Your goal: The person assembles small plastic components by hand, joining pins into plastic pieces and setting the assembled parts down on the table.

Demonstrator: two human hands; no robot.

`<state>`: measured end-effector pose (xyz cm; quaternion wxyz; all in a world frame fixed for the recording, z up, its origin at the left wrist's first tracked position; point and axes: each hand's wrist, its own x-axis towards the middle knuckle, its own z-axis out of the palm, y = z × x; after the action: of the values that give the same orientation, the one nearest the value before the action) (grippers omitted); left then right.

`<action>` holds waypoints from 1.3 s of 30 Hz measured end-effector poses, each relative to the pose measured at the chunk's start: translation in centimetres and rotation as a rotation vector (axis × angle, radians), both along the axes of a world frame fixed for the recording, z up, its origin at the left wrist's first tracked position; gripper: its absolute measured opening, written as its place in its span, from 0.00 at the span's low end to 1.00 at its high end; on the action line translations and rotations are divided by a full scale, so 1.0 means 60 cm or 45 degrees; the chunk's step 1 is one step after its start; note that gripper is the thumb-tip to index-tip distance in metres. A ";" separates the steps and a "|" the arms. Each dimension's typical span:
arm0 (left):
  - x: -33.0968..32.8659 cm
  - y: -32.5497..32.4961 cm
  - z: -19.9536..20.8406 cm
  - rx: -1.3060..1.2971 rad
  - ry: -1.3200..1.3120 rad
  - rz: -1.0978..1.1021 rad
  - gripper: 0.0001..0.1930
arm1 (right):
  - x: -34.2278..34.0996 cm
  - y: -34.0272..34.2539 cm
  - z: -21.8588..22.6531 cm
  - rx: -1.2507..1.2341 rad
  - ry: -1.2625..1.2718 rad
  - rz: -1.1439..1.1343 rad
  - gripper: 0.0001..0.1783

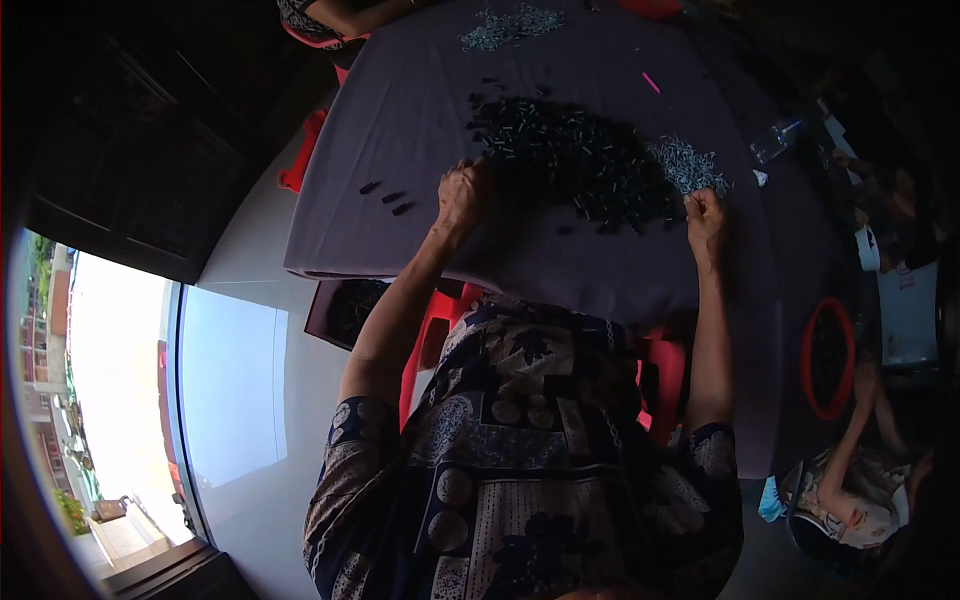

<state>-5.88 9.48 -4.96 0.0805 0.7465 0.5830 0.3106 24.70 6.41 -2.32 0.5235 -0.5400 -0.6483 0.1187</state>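
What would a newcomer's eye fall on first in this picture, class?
Probably the bright opening at the left. Then the heap of small black pieces on the purplish tablecloth, with the left hand by its left edge and the right hand at the smaller silvery heap beside it.

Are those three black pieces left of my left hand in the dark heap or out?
Out: the three black pieces lie apart on the purple cloth, with the left hand between them and the dark heap.
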 end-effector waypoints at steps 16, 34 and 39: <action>0.168 -0.111 0.063 -0.580 -1.271 -0.152 0.06 | 0.111 -0.022 -0.020 -0.194 0.414 -0.414 0.05; 0.259 -0.112 0.059 -0.614 -1.377 -0.239 0.05 | 0.247 -0.017 -0.010 0.023 0.101 -0.415 0.06; 0.266 -0.119 0.070 -0.609 -1.369 -0.227 0.05 | 0.254 -0.006 -0.022 -0.187 -0.398 -0.285 0.04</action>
<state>10.09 2.35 -0.77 0.5562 0.4917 0.4491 0.4972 39.92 6.05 -3.65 0.3857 -0.6572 -0.6472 0.0215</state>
